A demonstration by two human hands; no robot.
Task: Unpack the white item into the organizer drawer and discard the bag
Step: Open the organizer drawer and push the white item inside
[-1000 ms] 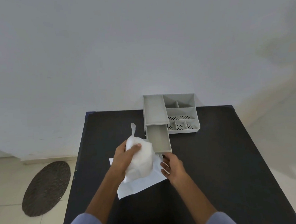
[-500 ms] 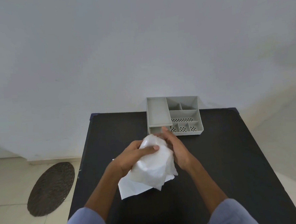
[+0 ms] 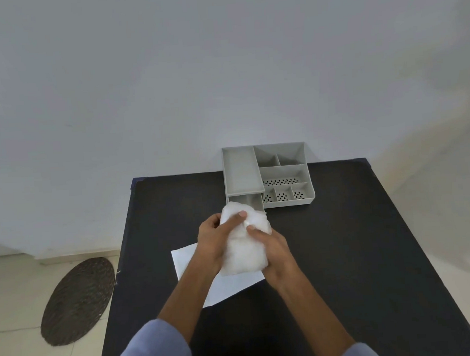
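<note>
Tabletop [image 3: 345, 253]: a black, matte top is filling the lower half of the view, its far edge sitting against the wall.
Wall [image 3: 220, 67]: plain pale grey-white, taking up the whole upper half.
Floor [image 3: 11, 290]: light tiles are showing on the left, with a dark oval mat [image 3: 78, 300] lying just beside the tabletop.
Organizer [image 3: 280, 172]: a grey compartment tray is standing at the far edge, some sections perforated.
Drawer [image 3: 250, 200]: it is sticking out toward the person from under the organizer's left section.
White bag [image 3: 244, 249]: the bundle is being held above the tabletop, just in front of the drawer; the white item inside cannot be told apart from it.
Left hand [image 3: 216, 240]: its grip is closing around the bag's left side, thumb on top.
Right hand [image 3: 275, 250]: its grip is clamping on the bag's right side.
White sheet [image 3: 190, 264]: it is lying flat under the hands.
</note>
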